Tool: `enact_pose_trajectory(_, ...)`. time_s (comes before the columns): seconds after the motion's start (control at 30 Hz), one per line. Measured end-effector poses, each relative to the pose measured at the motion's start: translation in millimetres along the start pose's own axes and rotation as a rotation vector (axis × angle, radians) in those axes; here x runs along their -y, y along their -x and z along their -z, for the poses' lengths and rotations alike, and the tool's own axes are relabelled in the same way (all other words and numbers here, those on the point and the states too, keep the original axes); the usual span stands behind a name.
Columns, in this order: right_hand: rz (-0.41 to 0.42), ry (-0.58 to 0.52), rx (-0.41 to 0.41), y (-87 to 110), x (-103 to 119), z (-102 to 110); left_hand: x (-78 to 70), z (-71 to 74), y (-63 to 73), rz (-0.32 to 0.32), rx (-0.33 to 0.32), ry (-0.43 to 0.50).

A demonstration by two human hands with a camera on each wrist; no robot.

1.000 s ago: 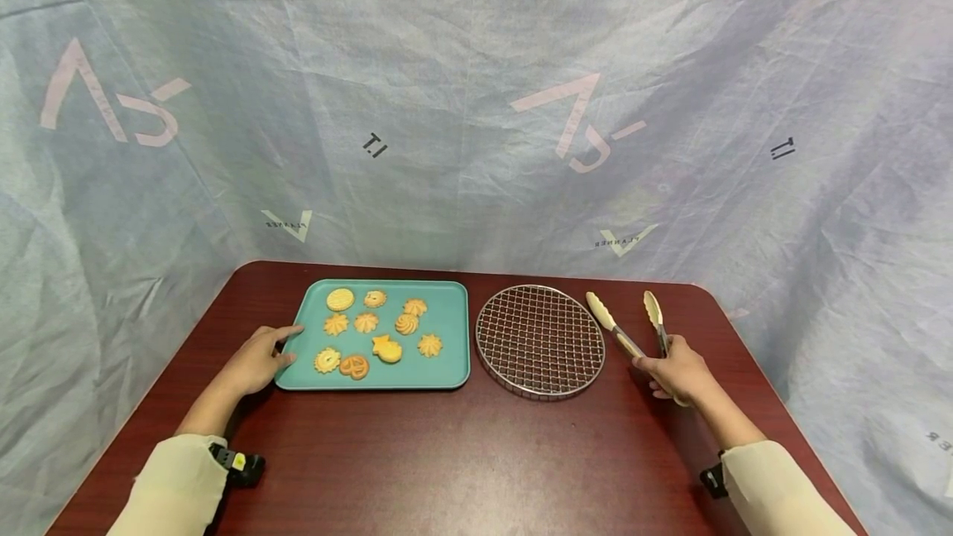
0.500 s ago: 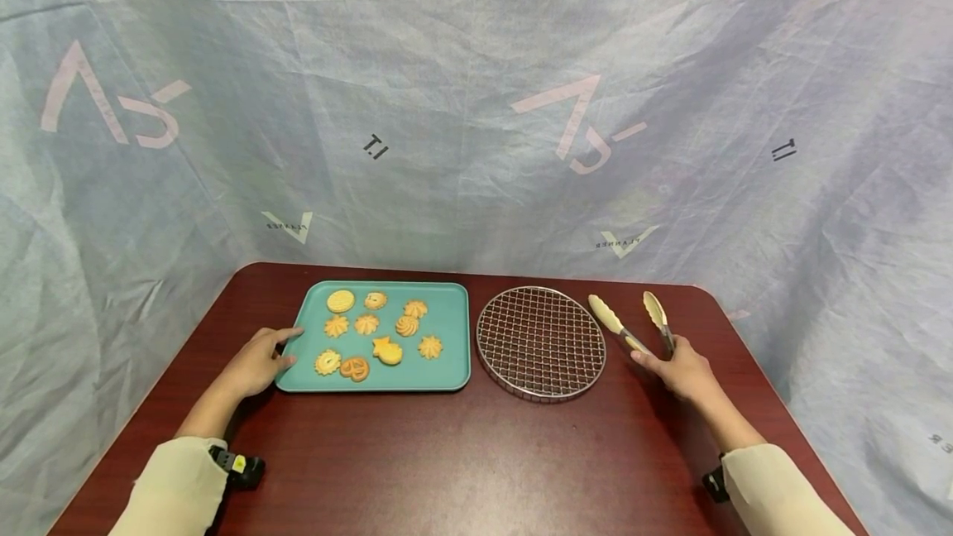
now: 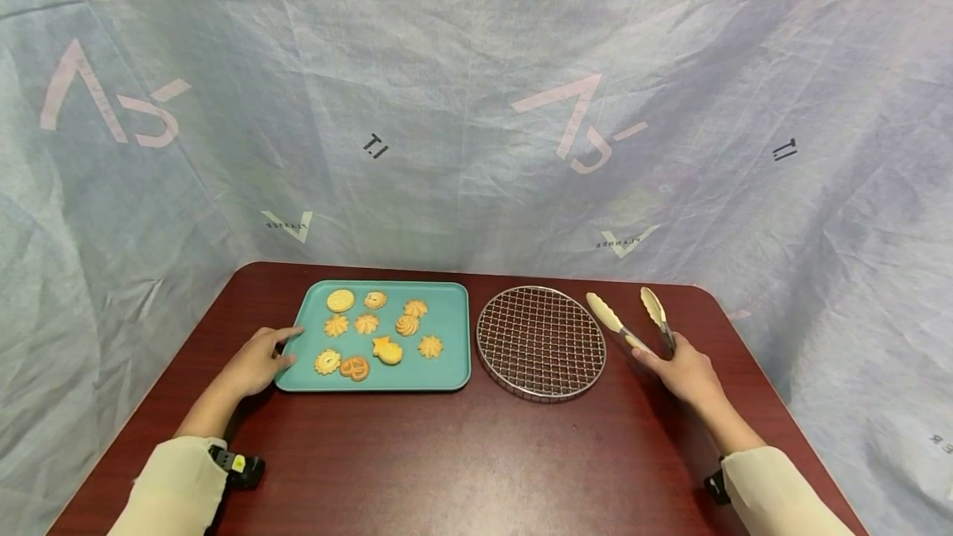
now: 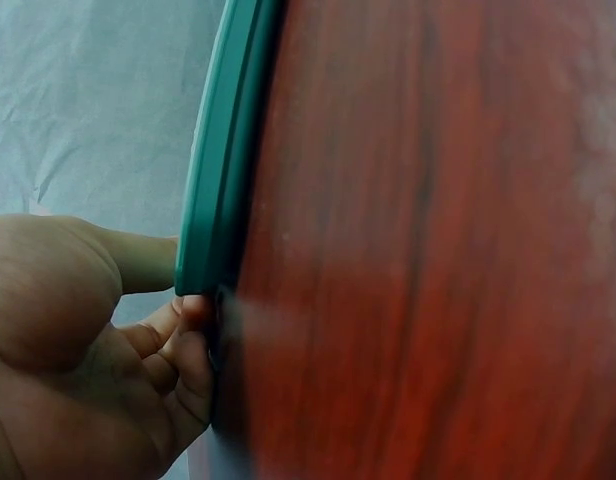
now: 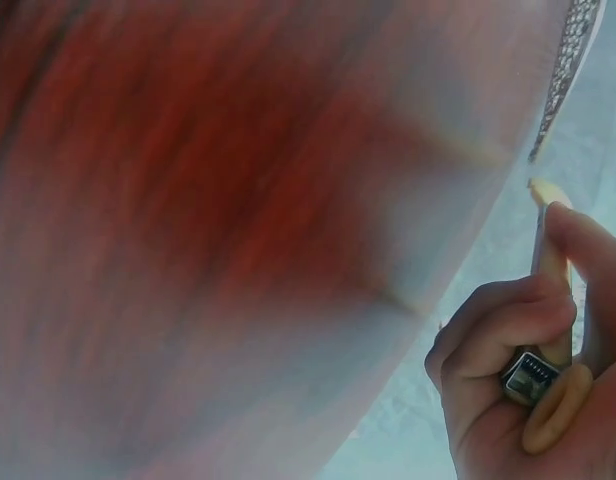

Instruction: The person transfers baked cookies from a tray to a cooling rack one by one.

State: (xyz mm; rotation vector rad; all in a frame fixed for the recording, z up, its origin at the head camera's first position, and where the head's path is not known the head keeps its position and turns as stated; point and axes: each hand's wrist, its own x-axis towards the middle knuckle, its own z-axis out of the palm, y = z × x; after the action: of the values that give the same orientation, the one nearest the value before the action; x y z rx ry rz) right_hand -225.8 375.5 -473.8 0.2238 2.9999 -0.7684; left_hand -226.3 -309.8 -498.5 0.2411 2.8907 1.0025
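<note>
A teal baking tray [image 3: 447,370] carries several cookies [image 3: 387,350], among them a pretzel-shaped one and a fish-shaped one. At the tray's left edge my left hand [image 3: 256,361] grips the rim. In the left wrist view the left hand [image 4: 98,350] has its thumb over the rim and its other fingers curled at the underside. My right hand [image 3: 685,370] holds a pair of tongs [image 3: 606,314], whose cream scalloped tips are spread apart and point toward the back. In the right wrist view, fingers wrap round the tongs' handle [image 5: 556,350], with a loop at its end.
Between the tray and the tongs lies a round wire cooling rack [image 3: 541,342]. All stand on a dark red wooden table [image 3: 476,461]. A grey cloth [image 3: 447,106] hangs behind the table and along its sides.
My right hand has turned slightly and shifted its hold on the tongs, and the handle's end has gone out of sight under it. The left hand, tray and rack stay put.
</note>
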Motion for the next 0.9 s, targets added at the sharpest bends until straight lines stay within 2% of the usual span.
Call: enact_pose_trajectory(0.9, 0.123, 0.024, -0.052, 8.8, 18, 1, -0.8, 1.3, 0.7, -0.012, 0.000, 0.003)
